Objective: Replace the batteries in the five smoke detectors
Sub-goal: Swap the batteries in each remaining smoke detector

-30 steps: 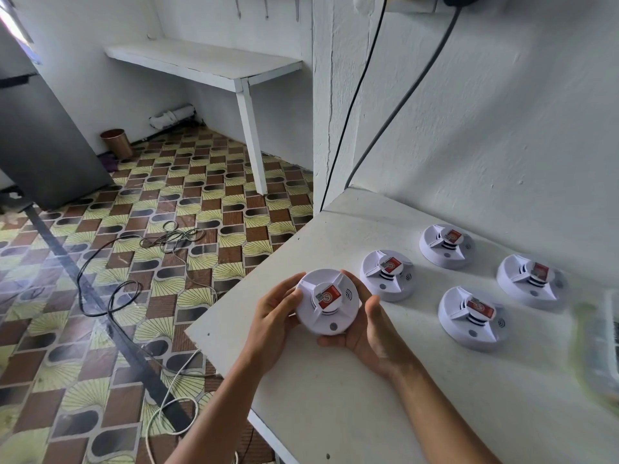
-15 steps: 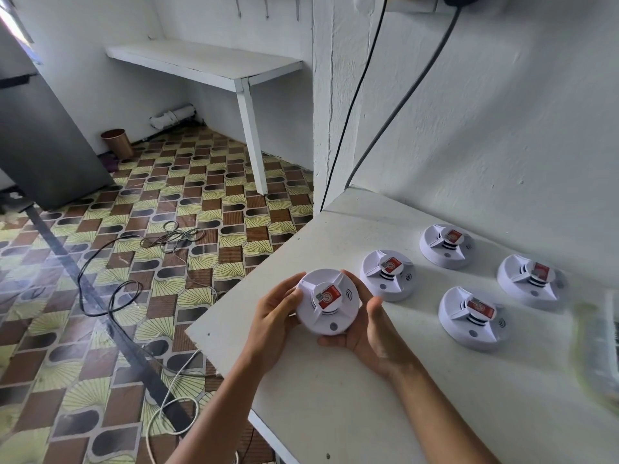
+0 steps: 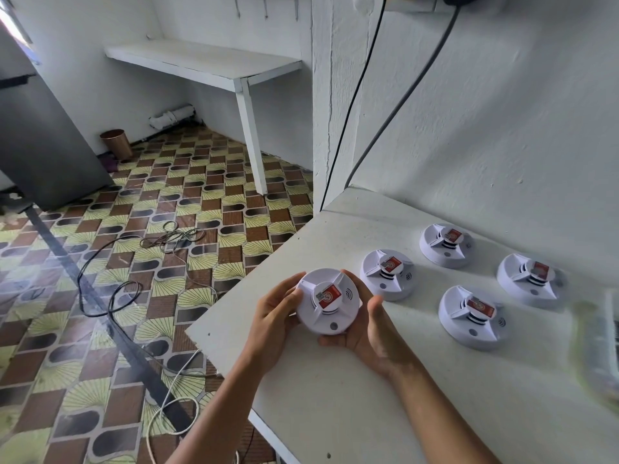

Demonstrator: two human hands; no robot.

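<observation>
The white surface [image 3: 335, 406] carries four smoke detectors [image 3: 473, 316] resting face up near the wall, well apart from each other. The fifth detector [image 3: 327, 300] sits between your hands at the surface's near-left corner. Nothing has shifted over the last second: your left hand [image 3: 275, 321] still cups its left rim, your right hand [image 3: 370, 333] cradles it from below, fingers curled round its edge. No cover is open yet, so the battery swap looks barely begun.

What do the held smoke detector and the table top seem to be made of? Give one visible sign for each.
Held smoke detector: probably moulded plastic, smooth white shell with crisp ribs and slots. Table top: likely painted wood, matt white with dark specks and a squared edge.
</observation>
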